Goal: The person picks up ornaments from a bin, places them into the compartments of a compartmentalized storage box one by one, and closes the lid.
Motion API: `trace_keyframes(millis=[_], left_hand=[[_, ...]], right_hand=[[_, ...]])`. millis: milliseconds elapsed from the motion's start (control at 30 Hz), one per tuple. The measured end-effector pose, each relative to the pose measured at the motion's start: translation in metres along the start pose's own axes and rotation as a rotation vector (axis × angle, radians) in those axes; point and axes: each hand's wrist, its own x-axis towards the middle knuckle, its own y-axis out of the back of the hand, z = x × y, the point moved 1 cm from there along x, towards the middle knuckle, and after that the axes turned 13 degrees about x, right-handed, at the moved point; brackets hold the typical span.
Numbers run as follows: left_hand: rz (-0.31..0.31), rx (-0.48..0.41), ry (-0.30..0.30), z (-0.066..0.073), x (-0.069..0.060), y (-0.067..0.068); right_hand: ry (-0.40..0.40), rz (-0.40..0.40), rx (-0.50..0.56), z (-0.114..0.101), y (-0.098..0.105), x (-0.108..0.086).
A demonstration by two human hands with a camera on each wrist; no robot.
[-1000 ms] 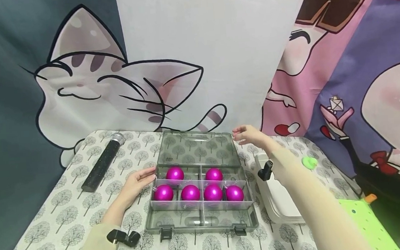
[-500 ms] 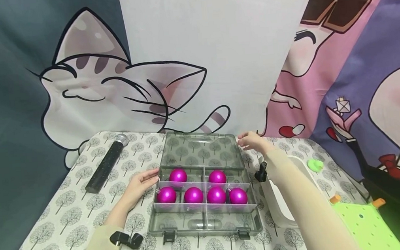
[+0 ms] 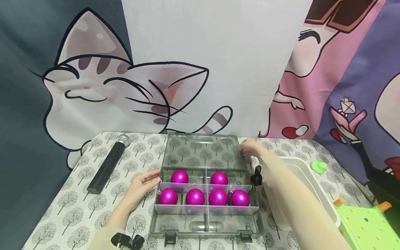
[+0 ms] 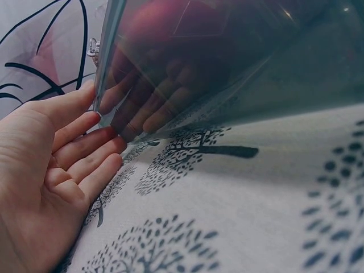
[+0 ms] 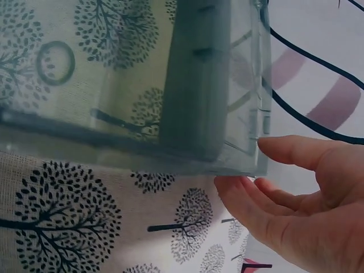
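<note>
A grey see-through compartment box (image 3: 206, 223) stands on the table with its lid (image 3: 204, 152) folded back. Several shiny magenta baubles (image 3: 218, 197) sit in its back and middle compartments; the front row holds none. My left hand (image 3: 139, 190) touches the box's left side wall, its fingers fairly straight and its palm visible in the left wrist view. At the lid's far right corner, my right hand (image 3: 253, 148) has thumb and fingers bent about the edge. In the right wrist view, the fingertips (image 5: 267, 147) meet the lid's clear rim from two sides.
A black microphone (image 3: 108, 164) lies at the back left. Right of the box, partly under my right forearm, is a white tub (image 3: 325, 193). Beyond it are a small green duck (image 3: 318, 166) and a green box with orange pegs (image 3: 369, 225).
My right hand has come down and closed in on the lid's right corner, fingers bending more. My left hand keeps its place at the box's side. The head view has shifted slightly.
</note>
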Motion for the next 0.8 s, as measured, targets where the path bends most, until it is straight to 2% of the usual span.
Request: trace_keyframes(millis=[133,333,467,567,800], left_hand=[[-0.003,-0.019,0.001,-0.001,0.0,0.0],[-0.004,-0.023,-0.001,-0.003,0.001,-0.002],[-0.002,-0.018,-0.006,-0.004,0.001,-0.001],[-0.002,-0.017,-0.004,-0.004,0.001,-0.002],[-0.004,-0.012,0.002,-0.003,0.001,-0.001]], right_hand=[[-0.016,0.05,-0.002,0.008,-0.001,0.008],[0.041,0.0,0.015,0.015,-0.002,0.008],[0.096,-0.026,-0.008,0.01,-0.006,-0.002],[0.104,-0.036,0.031,0.012,-0.006,-0.002],[0.137,-0.065,0.043,0.027,0.001,0.018]])
